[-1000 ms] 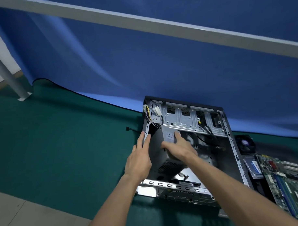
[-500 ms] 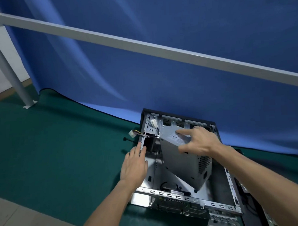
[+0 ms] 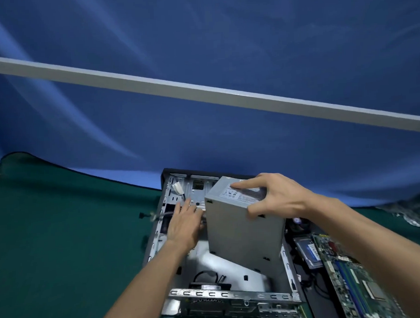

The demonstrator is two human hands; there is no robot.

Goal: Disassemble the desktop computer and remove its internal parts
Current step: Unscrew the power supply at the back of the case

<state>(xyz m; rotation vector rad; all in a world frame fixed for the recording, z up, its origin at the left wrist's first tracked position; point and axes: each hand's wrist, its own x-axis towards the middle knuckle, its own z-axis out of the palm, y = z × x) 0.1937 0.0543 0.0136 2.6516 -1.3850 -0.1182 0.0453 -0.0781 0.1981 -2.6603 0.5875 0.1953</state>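
Lifting of the grey sheet-metal power supply unit [image 3: 244,224] out of the open grey steel desktop computer case [image 3: 223,294] is under way. Half a second earlier the unit was tilted low inside the chassis; it is now raised higher and stands nearly upright above the case floor, with its lower corner seemingly just above or at the chassis interior. The unit is gripped at its labelled top end by the right hand [image 3: 274,197], thumb on the near face and fingers over the label. The left hand [image 3: 185,221] is held flat and released, fingers straight, reaching toward the bundle with the white plastic connector [image 3: 178,189] at the case's left wall; contact cannot be confirmed. Whether the cables are fully free cannot be told. A green motherboard [image 3: 358,277] lies already removed on the green-covered counter [image 3: 64,235], to the right of the case. Extraction of the supply is judged nearly complete.
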